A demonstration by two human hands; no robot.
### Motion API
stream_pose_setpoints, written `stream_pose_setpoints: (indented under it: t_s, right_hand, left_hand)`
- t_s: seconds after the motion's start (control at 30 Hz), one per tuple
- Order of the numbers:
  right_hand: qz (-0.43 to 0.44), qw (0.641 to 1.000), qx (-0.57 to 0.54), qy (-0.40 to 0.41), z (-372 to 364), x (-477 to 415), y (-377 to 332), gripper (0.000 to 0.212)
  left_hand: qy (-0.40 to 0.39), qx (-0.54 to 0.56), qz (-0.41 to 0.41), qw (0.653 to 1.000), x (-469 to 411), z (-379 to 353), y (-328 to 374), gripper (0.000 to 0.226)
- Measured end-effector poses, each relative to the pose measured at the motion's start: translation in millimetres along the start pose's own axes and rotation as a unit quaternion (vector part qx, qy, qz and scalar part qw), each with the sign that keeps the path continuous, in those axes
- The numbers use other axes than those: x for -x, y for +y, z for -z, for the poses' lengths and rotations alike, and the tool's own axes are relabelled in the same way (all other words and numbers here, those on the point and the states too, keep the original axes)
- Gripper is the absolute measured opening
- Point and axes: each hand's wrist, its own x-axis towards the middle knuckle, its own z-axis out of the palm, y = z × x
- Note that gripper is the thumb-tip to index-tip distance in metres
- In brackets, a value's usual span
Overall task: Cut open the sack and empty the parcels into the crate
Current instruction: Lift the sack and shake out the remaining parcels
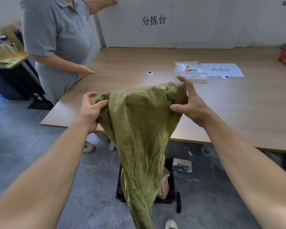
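A: Where is the sack just now?
B: Middle of the frame, held up by its top edge and hanging limp and crumpled down over the black crate on the floor at lower centre.
A: And the hands?
B: The left hand has its fingers pinched closed on the sack's left corner. The right hand is at the right corner, thumb pressed into the cloth, the other fingers spread wide and mostly lifted off it.
A: Anything in the crate?
B: Brownish parcels show past the sack's right side; how many I cannot tell.
A: The rest?
B: A wooden worktop behind, with a clear plastic packet beside a white paper sign at upper right. A person in a grey shirt stands at upper left. A black tool lies on the floor just right of the crate.
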Motion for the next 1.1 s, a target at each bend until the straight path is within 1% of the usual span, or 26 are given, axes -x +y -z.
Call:
stream_pose_setpoints:
  t_s: [0.07,0.13,0.17,0.23,0.27,0.33,0.4,0.47,0.53,0.57,0.6,0.63,0.67,0.73,0.8,0.87,0.93,1.03,1.1]
  right_hand:
    - [-0.001,0.999,0.05,-0.004,-1.1,1.1,0.5,0.09]
    - [0.007,0.995,0.099,0.009,-1.9,0.2,2.1,0.086]
    - [0.009,0.993,0.117,0.021,-2.3,-0.1,2.3,0.081]
    - [-0.002,0.99,0.13,0.052,-1.1,0.0,2.5,0.065]
    - [-0.013,0.991,0.118,0.059,-0.1,0.6,3.5,0.055]
    - [-0.032,0.995,0.079,0.047,1.7,4.6,6.8,0.039]
    - [-0.044,0.997,0.058,0.032,2.3,8.9,10.6,0.029]
    - [-0.056,0.997,0.037,0.037,4.0,11.2,15.7,0.024]
    - [-0.074,0.996,-0.011,0.053,5.4,12.4,18.4,0.018]
    - [-0.092,0.992,-0.056,0.066,5.7,12.9,18.7,0.014]
    - [-0.113,0.984,-0.109,0.081,5.5,13.6,17.9,0.01]
    - [-0.132,0.974,-0.153,0.099,5.1,13.7,17.5,0.008]
    - [-0.145,0.966,-0.175,0.119,4.6,13.6,16.7,0.009]
    - [-0.158,0.961,-0.171,0.146,3.5,12.4,17.2,0.014]
    - [-0.157,0.961,-0.18,0.139,2.0,12.0,19.0,0.027]
    - [-0.144,0.96,-0.217,0.103,0.7,14.1,21.2,0.046]
    - [-0.119,0.964,-0.232,0.062,-1.2,17.1,24.2,0.071]
    - [-0.084,0.979,-0.186,0.031,-4.9,17.9,27.2,0.101]
    - [-0.078,0.985,-0.151,0.025,-6.7,17.9,26.2,0.11]
  left_hand:
    - [0.018,-0.011,0.0,1.0,-0.5,0.3,2.0,0.035]
    - [0.013,-0.024,0.007,1.0,-1.1,0.7,5.0,0.023]
    - [0.007,-0.029,0.016,0.999,-1.8,1.2,5.1,0.018]
    - [-0.011,-0.028,0.041,0.999,-3.1,3.8,2.5,0.015]
    - [-0.028,-0.015,0.053,0.998,-3.0,6.1,0.7,0.02]
    - [-0.084,0.039,0.067,0.993,-1.9,10.9,-4.3,0.036]
    - [-0.116,0.11,0.065,0.985,3.0,14.5,-9.8,0.055]
    - [-0.139,0.134,0.052,0.98,8.4,15.5,-13.7,0.077]
    - [-0.171,0.069,0.016,0.983,11.4,13.0,-17.2,0.097]
    - [-0.176,0.016,-0.004,0.984,12.8,11.5,-18.4,0.099]
    - [-0.17,-0.031,-0.021,0.985,13.9,10.2,-19.1,0.094]
    - [-0.157,-0.068,-0.037,0.985,14.8,9.4,-18.8,0.083]
    - [-0.14,-0.094,-0.05,0.985,15.1,9.1,-17.8,0.067]
    - [-0.111,-0.116,-0.056,0.985,15.6,7.8,-16.3,0.032]
    - [-0.099,-0.096,-0.037,0.99,15.7,6.6,-17.9,0.014]
    - [-0.085,-0.069,-0.012,0.994,14.7,6.8,-21.5,0.01]
    - [-0.071,-0.039,0.008,0.997,14.9,6.1,-23.2,0.011]
    - [-0.062,0.021,0.033,0.997,16.9,2.6,-26.1,0.011]
    - [-0.049,0.035,0.057,0.997,17.5,0.9,-27.2,0.011]
